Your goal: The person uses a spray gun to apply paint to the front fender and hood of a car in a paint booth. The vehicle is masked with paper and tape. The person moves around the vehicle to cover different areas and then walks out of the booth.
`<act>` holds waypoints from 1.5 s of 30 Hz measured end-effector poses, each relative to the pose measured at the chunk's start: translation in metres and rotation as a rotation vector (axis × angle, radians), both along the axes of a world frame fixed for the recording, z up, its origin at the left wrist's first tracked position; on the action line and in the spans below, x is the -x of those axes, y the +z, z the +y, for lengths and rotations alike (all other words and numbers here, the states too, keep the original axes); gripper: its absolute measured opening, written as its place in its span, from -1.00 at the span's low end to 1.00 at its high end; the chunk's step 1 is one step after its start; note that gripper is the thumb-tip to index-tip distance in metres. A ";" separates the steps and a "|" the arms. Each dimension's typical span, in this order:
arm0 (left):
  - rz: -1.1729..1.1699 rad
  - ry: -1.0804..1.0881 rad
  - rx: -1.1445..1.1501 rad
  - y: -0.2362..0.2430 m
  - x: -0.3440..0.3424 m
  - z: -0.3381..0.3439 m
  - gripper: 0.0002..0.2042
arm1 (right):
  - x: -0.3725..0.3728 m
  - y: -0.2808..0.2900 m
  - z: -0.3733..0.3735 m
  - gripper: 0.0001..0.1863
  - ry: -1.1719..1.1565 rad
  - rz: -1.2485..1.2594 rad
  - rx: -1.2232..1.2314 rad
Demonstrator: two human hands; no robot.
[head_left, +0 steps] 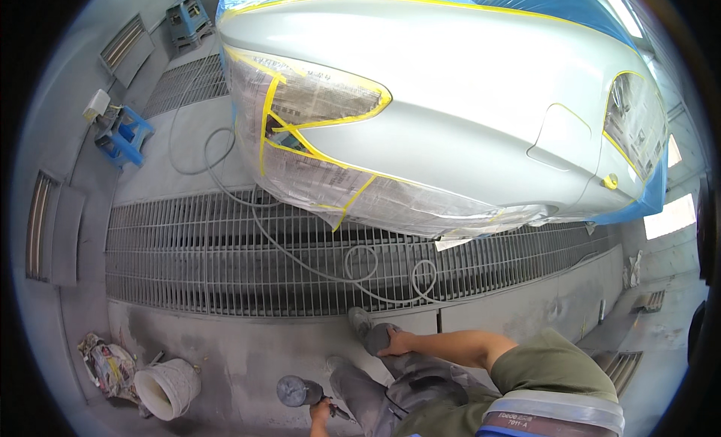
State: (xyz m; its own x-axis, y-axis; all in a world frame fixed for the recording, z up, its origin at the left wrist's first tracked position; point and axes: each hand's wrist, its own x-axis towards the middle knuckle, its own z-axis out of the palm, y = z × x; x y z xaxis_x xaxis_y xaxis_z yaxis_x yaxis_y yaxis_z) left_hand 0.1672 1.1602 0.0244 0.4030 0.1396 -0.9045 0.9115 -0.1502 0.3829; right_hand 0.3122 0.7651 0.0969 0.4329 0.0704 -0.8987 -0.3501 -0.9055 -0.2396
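A dark grey, round-cupped tool, seemingly a spray gun, is gripped in the left hand over the grey floor, before the slatted metal grating's near edge. A dark grey rounded object is touched by the right hand; whether it is gripped cannot be told. Toward the grating's far edge, the silver-grey car body is masked. Spraying seems paused; controlled aiming would be called for.

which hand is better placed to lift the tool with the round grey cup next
Likely the left hand: its fingers are closed on the tool. The right hand is apart from it, at a dark round thing I can't make out clearly.
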 end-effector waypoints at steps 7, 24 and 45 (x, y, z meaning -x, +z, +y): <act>-0.072 -0.476 -0.092 0.007 -0.044 -0.012 -0.74 | 0.000 0.013 0.003 0.39 -0.020 0.151 -0.020; -0.038 -0.850 -0.220 0.026 -0.054 0.011 -0.70 | 0.000 0.024 0.013 0.09 0.240 0.204 -0.106; -0.313 -0.738 -0.397 0.026 -0.243 -0.040 -0.60 | -0.018 0.035 0.076 0.13 -0.045 0.386 0.162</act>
State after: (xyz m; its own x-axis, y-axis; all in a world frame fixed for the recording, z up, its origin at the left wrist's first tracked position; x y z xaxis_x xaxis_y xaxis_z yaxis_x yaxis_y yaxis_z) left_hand 0.4103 1.1205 0.0501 0.7345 0.0266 -0.6781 0.3927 -0.8316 0.3928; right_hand 0.3301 0.8408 0.1316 0.0620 -0.0965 -0.9934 -0.4260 -0.9026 0.0611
